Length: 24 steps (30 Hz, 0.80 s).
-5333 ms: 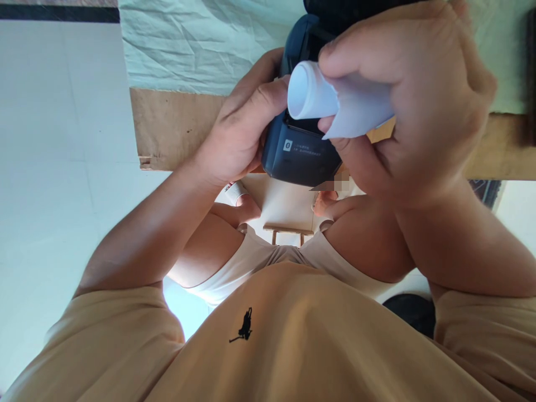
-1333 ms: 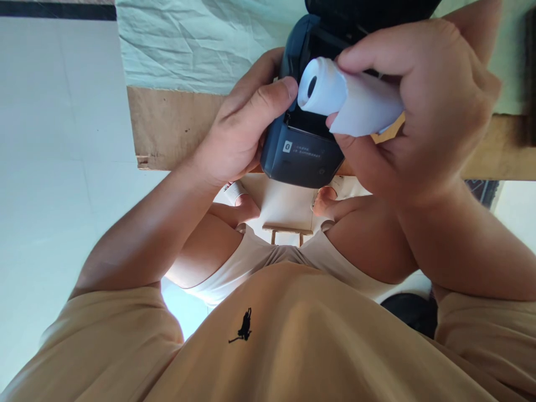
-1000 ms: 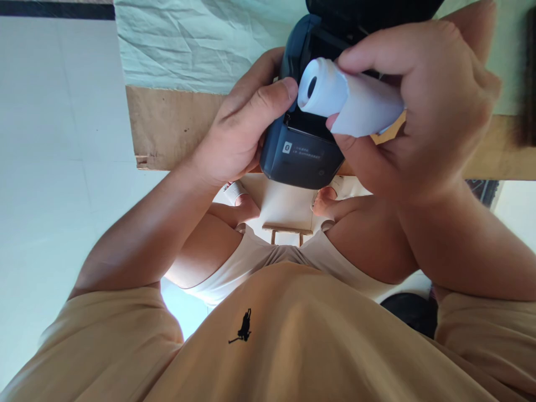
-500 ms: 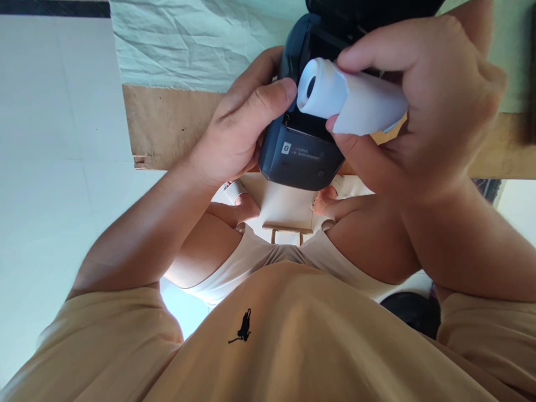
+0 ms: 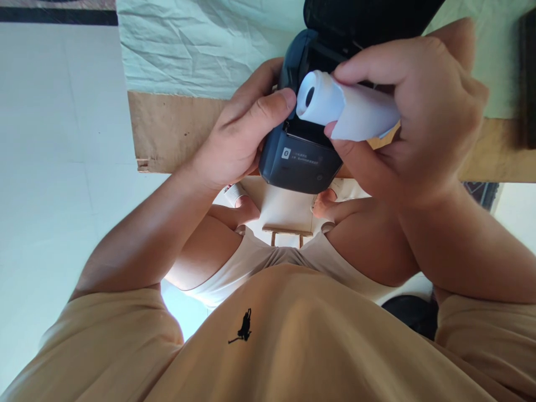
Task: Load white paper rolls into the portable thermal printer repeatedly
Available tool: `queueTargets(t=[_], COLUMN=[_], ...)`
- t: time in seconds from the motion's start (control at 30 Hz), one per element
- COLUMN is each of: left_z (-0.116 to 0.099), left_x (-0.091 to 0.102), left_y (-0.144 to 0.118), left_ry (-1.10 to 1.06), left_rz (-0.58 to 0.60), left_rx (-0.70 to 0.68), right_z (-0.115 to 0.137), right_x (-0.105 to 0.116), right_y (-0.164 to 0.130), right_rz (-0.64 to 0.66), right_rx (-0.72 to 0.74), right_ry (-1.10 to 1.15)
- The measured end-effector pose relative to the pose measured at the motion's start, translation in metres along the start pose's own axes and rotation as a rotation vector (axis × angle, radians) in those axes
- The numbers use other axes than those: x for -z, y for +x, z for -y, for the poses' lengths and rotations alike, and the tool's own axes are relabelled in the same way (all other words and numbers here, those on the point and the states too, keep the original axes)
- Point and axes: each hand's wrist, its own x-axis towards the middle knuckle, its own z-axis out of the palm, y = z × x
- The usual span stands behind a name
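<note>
My left hand point(image 5: 247, 120) grips the side of a dark label printer point(image 5: 301, 159), its thumb resting on the rim. The printer's black lid point(image 5: 364, 22) stands raised at the far side. A roll of white paper point(image 5: 364, 111) is pinched between the thumb and fingers of my right hand point(image 5: 422, 106). One end of the roll, with a dark hole in its core, is over the printer's open bay, close to my left thumb. The roll lies at a slant, its loose paper edge facing me. How deep it sits in the bay I cannot tell.
A pale green cloth point(image 5: 188, 50) covers the wooden table point(image 5: 176, 131), leaving its near edge bare. A dark object point(image 5: 528, 78) stands at the far right. Below the table edge are my legs and a small wooden stool-like frame point(image 5: 287, 230).
The right hand and paper roll have shifted slightly left and toward me. The printer's lid shows a little more; the left hand keeps its hold. The whole view has shifted slightly.
</note>
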Motion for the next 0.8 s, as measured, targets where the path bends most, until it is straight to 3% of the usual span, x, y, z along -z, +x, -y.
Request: queueTargets(t=[0.8], left_z=[0.0006], left_x=[0.0024], left_y=[-0.0012], left_ry=[0.016], left_rz=[0.04], left_rx=[-0.036], right_z=[0.0019], right_x=[-0.0062], right_y=[-0.0021], right_rz=[-0.043], right_rx=[0.007], right_ry=[0.011])
